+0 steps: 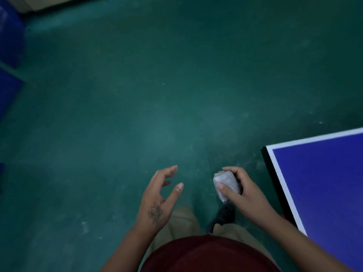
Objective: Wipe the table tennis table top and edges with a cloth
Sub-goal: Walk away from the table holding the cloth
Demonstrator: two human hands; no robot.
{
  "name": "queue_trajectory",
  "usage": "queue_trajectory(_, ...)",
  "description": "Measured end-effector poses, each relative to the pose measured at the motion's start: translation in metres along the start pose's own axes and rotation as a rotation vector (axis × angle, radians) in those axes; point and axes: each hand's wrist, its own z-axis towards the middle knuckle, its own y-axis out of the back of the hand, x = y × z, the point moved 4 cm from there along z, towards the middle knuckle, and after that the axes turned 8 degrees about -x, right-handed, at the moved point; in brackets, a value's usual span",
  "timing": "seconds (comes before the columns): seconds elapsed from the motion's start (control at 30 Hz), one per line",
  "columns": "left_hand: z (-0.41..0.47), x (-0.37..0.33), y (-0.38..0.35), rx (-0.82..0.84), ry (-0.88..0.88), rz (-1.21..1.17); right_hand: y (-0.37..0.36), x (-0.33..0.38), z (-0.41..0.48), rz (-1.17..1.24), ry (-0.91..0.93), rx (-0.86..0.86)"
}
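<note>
A corner of the blue table tennis table (322,179) shows at the lower right, with a white line along its border and a black side edge. My right hand (245,190) grips a balled-up grey cloth (227,183) just left of that corner, above the floor and apart from the table. My left hand (159,197) hovers further left with its fingers spread and loosely curved, holding nothing.
Green floor (157,95) fills most of the view. Blue objects (9,46) stand along the far left edge. A pale wall base (39,2) runs across the top left. My legs and a dark shoe (224,214) are below the hands.
</note>
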Motion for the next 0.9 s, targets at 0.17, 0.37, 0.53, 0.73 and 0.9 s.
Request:
queue_trajectory(0.17, 0.059, 0.005, -0.003, -0.101, 0.025, -0.024, -0.005, 0.047, 0.086, -0.098, 0.093, 0.1)
queue_trajectory(0.37, 0.163, 0.032, -0.015, -0.069, 0.064, -0.076, -0.025, 0.088, 0.19, -0.115, 0.074, 0.062)
queue_trajectory(0.53, 0.266, 0.053, -0.01, 0.004, 0.077, -0.092, -0.044, 0.115, 0.268, -0.094, 0.001, 0.002)
queue_trajectory(0.73, 0.384, 0.051, 0.017, 0.066, 0.037, -0.111, -0.072, 0.164, 0.35, -0.115, -0.019, -0.008)
queue_trajectory(0.9, 0.471, 0.046, 0.024, 0.102, 0.015, -0.106, -0.077, 0.211, 0.423, -0.127, -0.011, -0.034)
